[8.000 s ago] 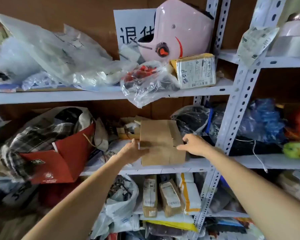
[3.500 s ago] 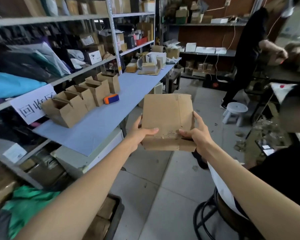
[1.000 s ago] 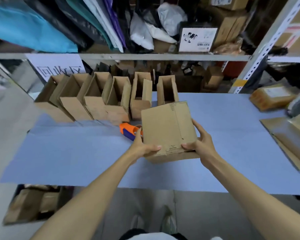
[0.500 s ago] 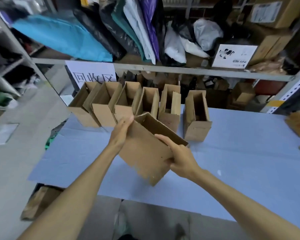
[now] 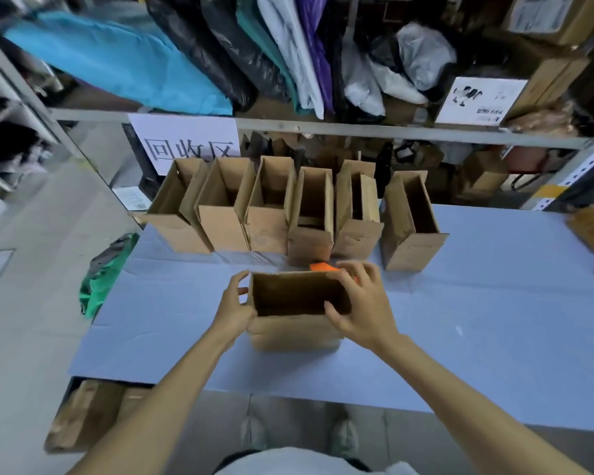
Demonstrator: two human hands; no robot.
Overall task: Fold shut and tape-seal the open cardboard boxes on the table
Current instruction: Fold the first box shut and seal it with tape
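Steel shelving (image 5: 323,130) fills the background, its upper level crammed with soft packages, among them a long teal bag (image 5: 117,63) and several black, grey and purple ones leaning against each other. Below it runs a pale blue table (image 5: 494,337), spanning most of the view from the left of centre to the right edge. Along the table's far side stands a row of six cardboard boxes (image 5: 311,248), all upright with their tops open and flaps raised; the five on the left are packed side by side, and the sixth stands slightly apart on the right. A white paper sign (image 5: 186,142) with large dark characters hangs from the shelf rail behind the leftmost boxes.

Nearer the person, in front of the row, a seventh box (image 5: 294,332) sits upright on the table, open at the top, its inside dark. The left hand (image 5: 232,308) grasps its left end, fingers curled over the rim. The right hand (image 5: 364,303) grasps the right end, thumb hooked inside the near corner and fingers bent over the far rim. Just behind that hand, a small orange object (image 5: 323,267) peeks out, mostly hidden, between the held box and the row
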